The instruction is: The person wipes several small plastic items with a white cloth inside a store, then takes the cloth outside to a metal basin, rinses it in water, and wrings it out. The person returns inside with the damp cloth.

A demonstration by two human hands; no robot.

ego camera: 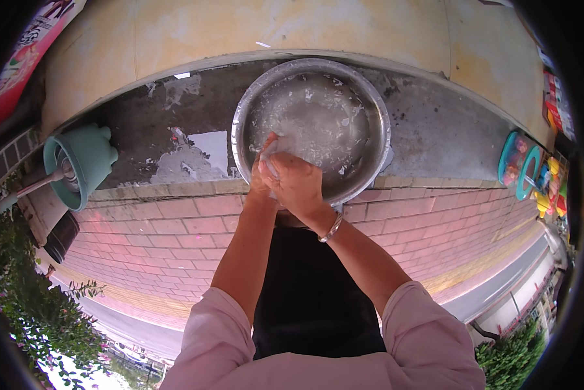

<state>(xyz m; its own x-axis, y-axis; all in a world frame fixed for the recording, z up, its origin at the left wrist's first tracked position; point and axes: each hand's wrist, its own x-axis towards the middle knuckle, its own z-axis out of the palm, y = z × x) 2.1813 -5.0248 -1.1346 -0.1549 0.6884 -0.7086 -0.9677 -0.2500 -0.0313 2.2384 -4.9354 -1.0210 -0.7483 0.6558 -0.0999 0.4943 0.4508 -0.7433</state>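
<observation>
Both hands meet over the near left rim of a wide metal basin [316,105] holding water with pale suds or bits on its surface. My left hand [259,173] grips a pale, wet, cloth-like item [268,165], its fingers largely hidden behind the other hand. Clenched around the same item, my right hand [297,183] lies just to the right and wears a metal bracelet on its wrist. Part of the pale item [286,144] shows above the knuckles, over the water. How much cloth is inside the fists is hidden.
The basin stands on a grey concrete ledge [433,131] against a yellowish wall [292,29]. A green mop bucket [85,165] with a mop handle [21,195] is at left. Turquoise plastic containers [528,173] and toys [552,190] are far right. Pink paving [175,226] lies below.
</observation>
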